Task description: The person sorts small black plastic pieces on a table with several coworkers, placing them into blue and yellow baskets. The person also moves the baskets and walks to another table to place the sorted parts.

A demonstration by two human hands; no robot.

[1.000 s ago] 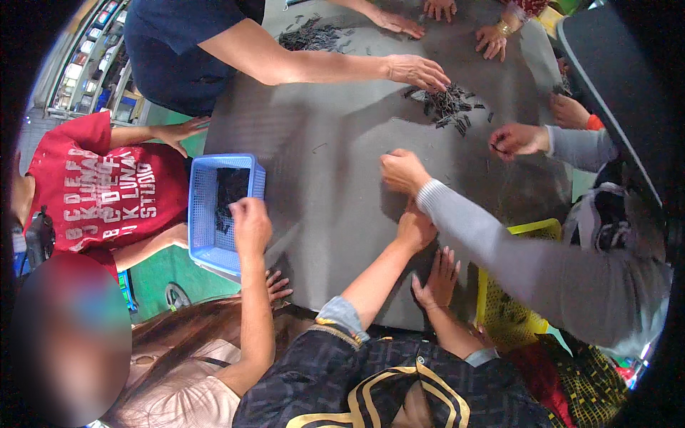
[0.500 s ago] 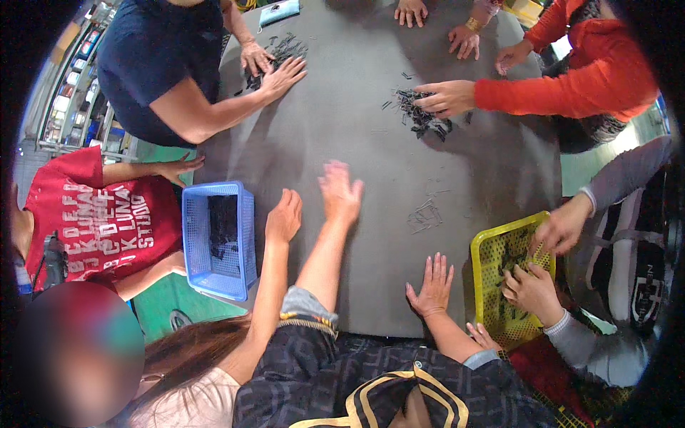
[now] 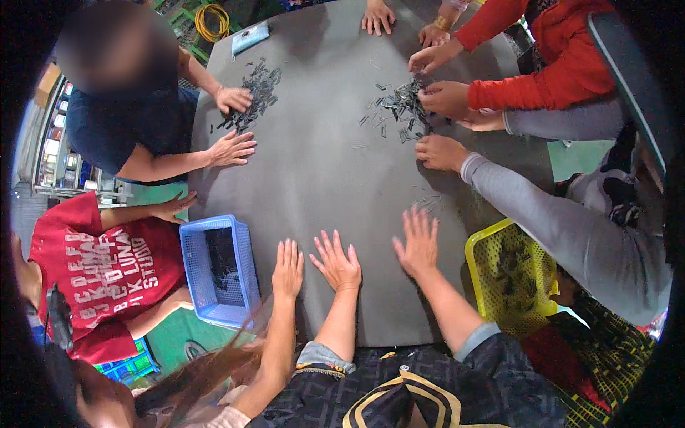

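My left hand (image 3: pixel 337 264) lies flat on the grey tabletop (image 3: pixel 314 178), fingers spread, holding nothing. To its right, my right hand (image 3: pixel 419 246) is stretched forward with fingers apart. Its fingertips reach a few thin, light-edged strips (image 3: pixel 429 202), partly covered by the fingers; whether they touch is unclear. Just left of my left hand rests a neighbour's flat hand (image 3: pixel 288 269). Farther off, a heap of small dark strips (image 3: pixel 404 103) lies among the hands of people in red and grey sleeves. Another such heap (image 3: pixel 261 89) spreads under a dark-shirted person's hands at the far left.
A blue plastic basket (image 3: pixel 246 274) with dark pieces inside stands at the left table edge. At the right edge sits a yellow basket (image 3: pixel 479 282) holding dark pieces. A light blue packet (image 3: pixel 250 38) lies at the far left. People stand all around.
My left hand has drawn back toward me, while my right hand has moved forward to the thin strips. The grey-sleeved person's hands have gone from the yellow basket to the right heap.
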